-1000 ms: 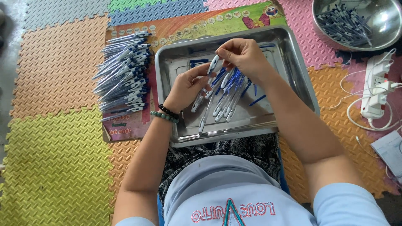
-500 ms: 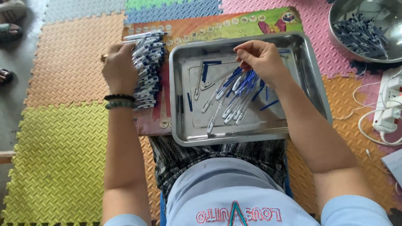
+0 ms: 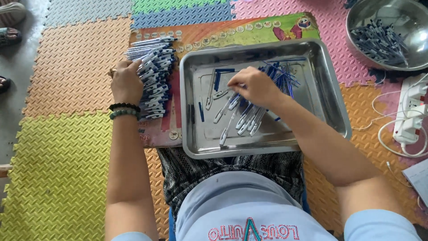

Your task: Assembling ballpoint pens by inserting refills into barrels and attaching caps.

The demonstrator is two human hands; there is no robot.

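Seen from the head camera, the person sits on a floor of coloured foam mats (image 3: 67,89) with a rectangular steel tray (image 3: 327,96) resting on the lap and on a printed board (image 3: 232,31) that runs under the tray's far and left edges.

Right hand (image 3: 254,87): it is inside the tray, near the middle, palm down. Its fingers are drawn together over a loose bunch of clear pen barrels (image 3: 240,118), and the fingertips seem to pinch the top of one or two of them; the exact grip is hidden under the knuckles. The barrels fan out from the hand toward the tray's near edge. Thin blue refills (image 3: 281,73) lie just beyond the hand, toward the tray's far right corner, and a few blue pieces (image 3: 218,76) lie near its far left corner.

Left hand (image 3: 127,82): it is off the tray, on the board's left part, resting against the left side of a stacked pile of blue-and-white pens (image 3: 156,76). The fingers are curled and close together against the pile; whether they grip a pen I cannot tell. Dark and green bead bracelets (image 3: 122,110) circle the wrist.

Beyond the tray's far right corner stands a round steel bowl (image 3: 417,35) holding more dark blue pen parts (image 3: 379,42). A white power strip (image 3: 412,109) with a cable lies on the mats to the right of the tray.
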